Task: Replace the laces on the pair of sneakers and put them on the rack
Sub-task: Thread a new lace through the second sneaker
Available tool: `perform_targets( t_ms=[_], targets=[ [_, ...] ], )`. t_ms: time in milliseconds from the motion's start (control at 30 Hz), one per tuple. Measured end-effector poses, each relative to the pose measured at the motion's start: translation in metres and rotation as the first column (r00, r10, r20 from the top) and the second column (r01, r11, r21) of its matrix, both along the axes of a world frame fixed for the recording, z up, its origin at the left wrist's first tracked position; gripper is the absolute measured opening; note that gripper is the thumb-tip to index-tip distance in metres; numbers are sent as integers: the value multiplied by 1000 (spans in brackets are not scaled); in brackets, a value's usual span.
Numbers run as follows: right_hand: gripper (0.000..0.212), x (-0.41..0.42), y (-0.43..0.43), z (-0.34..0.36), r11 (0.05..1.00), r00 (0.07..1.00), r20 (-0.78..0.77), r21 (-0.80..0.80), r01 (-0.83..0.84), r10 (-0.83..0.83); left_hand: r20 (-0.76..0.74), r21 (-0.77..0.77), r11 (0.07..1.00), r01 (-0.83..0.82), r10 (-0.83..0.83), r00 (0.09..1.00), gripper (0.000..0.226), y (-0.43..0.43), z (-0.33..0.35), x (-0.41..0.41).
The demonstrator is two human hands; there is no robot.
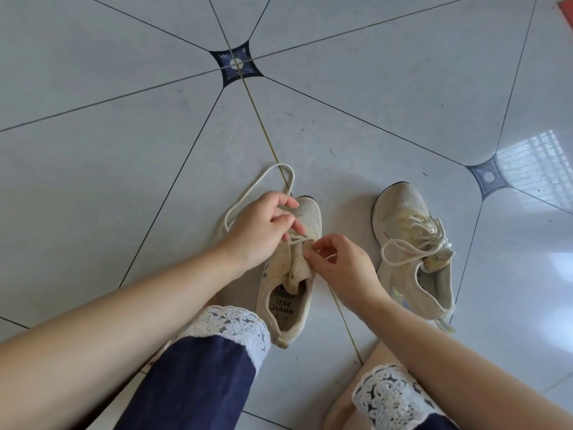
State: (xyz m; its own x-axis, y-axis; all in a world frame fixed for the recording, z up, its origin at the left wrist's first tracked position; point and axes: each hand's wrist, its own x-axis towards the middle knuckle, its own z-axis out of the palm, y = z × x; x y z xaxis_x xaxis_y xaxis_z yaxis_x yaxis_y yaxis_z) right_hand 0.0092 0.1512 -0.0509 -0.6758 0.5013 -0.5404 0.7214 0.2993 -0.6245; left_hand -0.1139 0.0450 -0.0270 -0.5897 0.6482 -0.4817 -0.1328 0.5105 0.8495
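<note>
Left hand [263, 228] and right hand [338, 265] are each pinched shut on the limp lace [248, 193] at the near-left sneaker [291, 274]; soft, light cord, judged best gripped at the tips.

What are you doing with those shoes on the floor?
A person sits on the tiled floor lacing the near sneaker. The left hand and the right hand each pinch the cream lace at the eyelets, and it loops out onto the tiles. The other sneaker lies alongside, laced.
</note>
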Motion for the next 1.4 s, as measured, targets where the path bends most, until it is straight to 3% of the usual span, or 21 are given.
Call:
perform_targets(
  t_ms=[133, 200, 367, 567, 700, 800, 967, 1400],
  targets=[
    [27, -3, 1, 3, 993, 996, 68, -103, 63, -57, 21, 6, 1000, 12, -12, 1000, 13, 5, 1, 6],
    [23, -5, 3, 4, 975, 991, 95, -190, 113, -96, -1, 9, 1000, -1, 1, 1000, 11, 5, -1, 8],
    [6, -5, 7, 6, 906, 977, 102, -368, 211, -186, 113, 10, 999, -41, 40, 993, 25, 8, -15, 18],
    [16, -1, 2, 5, 969, 991, 129, -234, 74, -44, -133, -136, 974, 183, -201, 971, 21, 3, -30, 29],
    [17, 5, -3, 1, 965, 990, 101, -232, 120, -99, -236, -139, 962, 236, -264, 935, 13, 1, -26, 32],
    [14, 9, -6, -1, 883, 952, 115, -355, 306, -284, -191, -114, 977, 179, -198, 961, 17, -5, -25, 34],
    [16, 11, -11, 0, 659, 859, 161, -578, 481, -486, -221, -239, 954, 182, -236, 946, 10, -5, -29, 29],
    [28, 10, -12, -1, 510, 805, 182, -690, 514, -565, -333, -180, 983, 41, -100, 938, 4, -5, -33, 43]
  ],
)
